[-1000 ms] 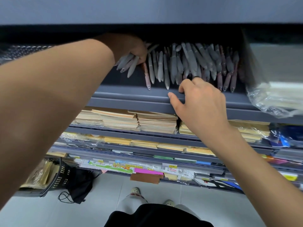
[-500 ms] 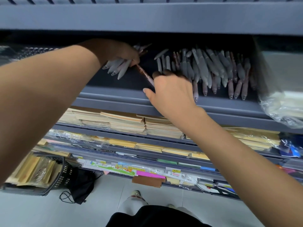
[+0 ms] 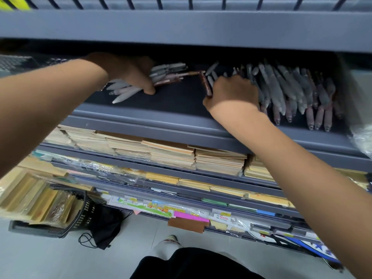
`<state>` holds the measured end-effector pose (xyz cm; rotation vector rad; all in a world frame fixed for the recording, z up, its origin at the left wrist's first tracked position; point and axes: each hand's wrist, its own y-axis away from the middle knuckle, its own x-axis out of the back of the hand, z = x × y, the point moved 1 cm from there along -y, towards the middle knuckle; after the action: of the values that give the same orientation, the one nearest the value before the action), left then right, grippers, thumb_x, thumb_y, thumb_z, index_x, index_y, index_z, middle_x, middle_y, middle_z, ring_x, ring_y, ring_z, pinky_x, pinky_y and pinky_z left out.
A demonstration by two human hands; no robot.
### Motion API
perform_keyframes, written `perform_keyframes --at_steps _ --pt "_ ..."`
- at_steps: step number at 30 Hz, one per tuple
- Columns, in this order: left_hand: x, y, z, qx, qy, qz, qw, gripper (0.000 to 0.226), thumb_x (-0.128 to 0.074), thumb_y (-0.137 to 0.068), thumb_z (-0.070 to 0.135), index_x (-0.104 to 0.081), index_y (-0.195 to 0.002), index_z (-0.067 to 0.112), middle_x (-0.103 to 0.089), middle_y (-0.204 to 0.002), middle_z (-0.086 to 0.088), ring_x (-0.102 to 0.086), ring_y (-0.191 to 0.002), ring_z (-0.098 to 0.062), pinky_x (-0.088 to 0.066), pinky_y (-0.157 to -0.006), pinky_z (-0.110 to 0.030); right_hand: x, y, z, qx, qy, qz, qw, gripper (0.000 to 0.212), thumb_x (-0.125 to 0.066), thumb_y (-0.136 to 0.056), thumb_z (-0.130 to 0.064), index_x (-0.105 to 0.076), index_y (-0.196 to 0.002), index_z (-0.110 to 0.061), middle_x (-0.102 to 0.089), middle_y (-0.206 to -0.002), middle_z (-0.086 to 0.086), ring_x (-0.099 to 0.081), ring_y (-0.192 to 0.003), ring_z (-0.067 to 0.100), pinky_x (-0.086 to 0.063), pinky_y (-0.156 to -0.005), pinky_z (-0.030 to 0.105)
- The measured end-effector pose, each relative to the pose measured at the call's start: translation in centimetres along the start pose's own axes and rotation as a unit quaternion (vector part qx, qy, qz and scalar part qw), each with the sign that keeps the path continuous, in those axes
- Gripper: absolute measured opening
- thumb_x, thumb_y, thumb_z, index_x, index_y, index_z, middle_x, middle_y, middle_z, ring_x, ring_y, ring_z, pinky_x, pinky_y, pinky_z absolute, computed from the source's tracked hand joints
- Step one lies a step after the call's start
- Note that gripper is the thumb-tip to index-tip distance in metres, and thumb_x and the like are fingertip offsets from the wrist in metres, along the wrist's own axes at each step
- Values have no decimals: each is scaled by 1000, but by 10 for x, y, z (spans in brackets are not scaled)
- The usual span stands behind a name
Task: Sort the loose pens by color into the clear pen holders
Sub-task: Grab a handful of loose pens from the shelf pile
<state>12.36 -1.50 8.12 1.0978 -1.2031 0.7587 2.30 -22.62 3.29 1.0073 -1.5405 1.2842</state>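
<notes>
From the head view, we are reaching both arms into the dark grey shelf (image 3: pixel 141 117). Our left hand (image 3: pixel 128 72) is clenching its fingers round a bundle of grey pens (image 3: pixel 167 69). The pale tips are sticking out on the near side of the fingers and the far ends are fanning out beyond them. A few pinkish-brown pens are lying in the same grasp, and the longest of them is pointing toward our other hand.

Our right hand (image 3: pixel 234 91) is curling its fingers, and the thumb side is pinching the near end of a reddish-brown pen (image 3: pixel 205 83). This pen is slanting away from the thumb, just beside the index knuckle. Its far end is meeting the longest pen from the left bundle, though we cannot tell if the two are touching.

The loose pens (image 3: pixel 281 91), grey and reddish mixed, are lying in a heap just beyond and to the outer side of the right fingers, some under the knuckles.

Well below both hands, stacked notebooks (image 3: pixel 171 154) are filling the next shelf, and a black basket (image 3: pixel 85 208) is sitting on the floor.
</notes>
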Motion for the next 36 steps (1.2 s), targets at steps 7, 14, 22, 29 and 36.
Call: perform_keyframes --at_steps 7,14,22,29,36 --pt "-15 0 -40 -62 -16 27 998 50 -81 -75 16 -52 -116 12 -58 -75 -5 -54 -67 -22 -39 -58 -31 2 -10 -1 -34 37 18 999 46 -57 -93 -33 -55 -133 -9 -66 -116 21 -63 -108 43 -50 -83 41" --pt "-12 -13 -29 -140 -28 26 989 62 -78 -77 4 -49 -131 3 -56 -91 -11 -44 -77 -24 -30 -64 -32 2 7 -41 49 -161 61 984 37 -49 -89 -12 -58 -124 -11 -52 -131 15 -52 -116 38 -43 -88 35" --pt "-2 -22 -24 -212 11 -21 977 79 -87 -76 22 -47 -144 14 -58 -137 -10 -53 -122 -29 -40 -103 -35 -15 -1 -53 -88 -296 -40 950 54 -44 -88 -3 -52 -138 -21 -48 -147 5 -44 -134 27 -37 -103 25" --pt "-30 -7 -45 -262 72 1 962 101 -56 -76 80 -14 -158 39 -24 -164 6 -24 -148 -16 -15 -116 -24 -27 -16 -55 -157 -394 17 905 45 -41 -88 -2 -67 -118 -23 -65 -127 2 -57 -118 23 -41 -92 19" --pt "-57 -4 -46 -210 51 115 970 110 -34 -60 103 -4 -153 52 -18 -167 3 -20 -151 -31 -11 -120 -56 -33 -24 -65 -179 -548 86 812 41 -41 -84 0 -71 -100 -24 -66 -94 -12 -62 -93 5 -46 -80 14"
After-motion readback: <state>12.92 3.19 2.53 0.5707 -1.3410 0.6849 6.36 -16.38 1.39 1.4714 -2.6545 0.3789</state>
